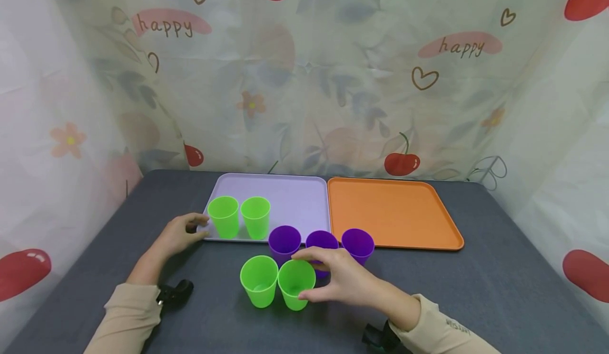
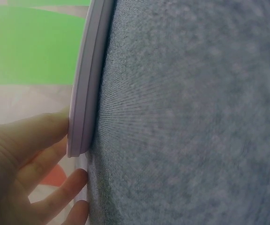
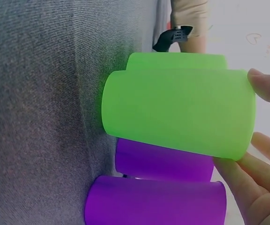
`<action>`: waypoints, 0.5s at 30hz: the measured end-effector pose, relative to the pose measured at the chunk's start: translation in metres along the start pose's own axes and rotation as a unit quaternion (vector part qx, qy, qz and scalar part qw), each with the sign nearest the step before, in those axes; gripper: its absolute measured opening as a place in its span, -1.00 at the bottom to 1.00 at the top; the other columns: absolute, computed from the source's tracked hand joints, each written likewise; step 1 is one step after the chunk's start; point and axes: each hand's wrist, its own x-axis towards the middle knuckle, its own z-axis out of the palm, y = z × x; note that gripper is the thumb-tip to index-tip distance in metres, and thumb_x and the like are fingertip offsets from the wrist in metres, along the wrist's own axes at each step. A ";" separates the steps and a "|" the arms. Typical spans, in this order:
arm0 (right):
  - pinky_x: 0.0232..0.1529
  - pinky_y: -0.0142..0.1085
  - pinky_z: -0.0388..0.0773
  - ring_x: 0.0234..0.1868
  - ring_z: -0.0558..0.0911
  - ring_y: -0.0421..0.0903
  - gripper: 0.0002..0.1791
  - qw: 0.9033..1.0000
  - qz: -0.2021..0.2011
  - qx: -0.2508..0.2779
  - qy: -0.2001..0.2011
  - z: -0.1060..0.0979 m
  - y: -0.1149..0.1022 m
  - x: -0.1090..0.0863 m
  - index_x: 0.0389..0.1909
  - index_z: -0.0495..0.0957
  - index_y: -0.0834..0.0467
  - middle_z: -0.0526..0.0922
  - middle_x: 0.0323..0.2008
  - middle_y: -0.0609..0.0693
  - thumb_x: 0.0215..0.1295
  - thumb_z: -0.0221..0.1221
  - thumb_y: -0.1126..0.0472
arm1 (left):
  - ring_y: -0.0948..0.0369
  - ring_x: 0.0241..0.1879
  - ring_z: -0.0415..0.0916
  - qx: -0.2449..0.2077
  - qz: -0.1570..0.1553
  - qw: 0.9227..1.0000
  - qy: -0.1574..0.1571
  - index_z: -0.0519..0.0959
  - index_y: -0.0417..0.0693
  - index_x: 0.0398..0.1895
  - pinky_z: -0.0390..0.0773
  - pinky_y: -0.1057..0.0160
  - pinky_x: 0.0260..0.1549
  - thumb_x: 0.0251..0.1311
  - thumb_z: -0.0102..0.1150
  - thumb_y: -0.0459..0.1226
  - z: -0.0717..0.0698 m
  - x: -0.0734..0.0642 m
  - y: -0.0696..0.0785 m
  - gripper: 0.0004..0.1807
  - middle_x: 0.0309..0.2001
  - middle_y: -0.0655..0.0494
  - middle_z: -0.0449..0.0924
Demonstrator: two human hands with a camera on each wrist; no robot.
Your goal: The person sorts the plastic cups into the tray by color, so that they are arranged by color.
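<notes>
My right hand holds a bright green cup near its rim, with the thumb on the near side and fingers on the far side. A second green cup stands at its left. Just behind are three purple cups; the middle one is partly covered by my fingers. At the lavender tray, my left hand rests by the front left corner, its thumb touching the rim in the left wrist view. Two more green cups stand on that tray, near the left hand.
An orange tray lies right of the lavender one, edge to edge. Dark grey cloth covers the table. Printed curtains enclose the back and sides. Both wrists carry black straps with devices.
</notes>
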 end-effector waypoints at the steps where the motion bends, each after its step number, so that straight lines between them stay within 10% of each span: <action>1: 0.00 -0.44 0.55 0.00 0.64 -0.11 -0.43 1.000 0.000 0.000 0.000 -0.001 0.000 0.000 0.05 0.49 0.19 0.63 -0.03 0.02 -0.03 0.40 0.15 | -0.24 0.03 0.45 -0.001 0.000 1.000 0.000 0.49 -0.32 0.03 0.45 -0.16 0.01 0.16 0.18 -0.29 0.000 0.000 0.000 -0.60 -0.01 -0.32 0.55; 15: -0.01 -0.48 0.53 -0.02 0.62 -0.20 -0.40 1.000 0.007 0.013 0.010 -0.013 -0.008 -0.002 0.05 0.50 0.16 0.63 -0.03 -0.02 -0.08 0.43 0.17 | -0.23 0.05 0.44 -0.001 -0.005 1.000 -0.005 0.49 -0.31 0.05 0.44 -0.16 0.02 0.17 0.19 -0.25 0.000 0.001 -0.001 -0.59 0.01 -0.31 0.54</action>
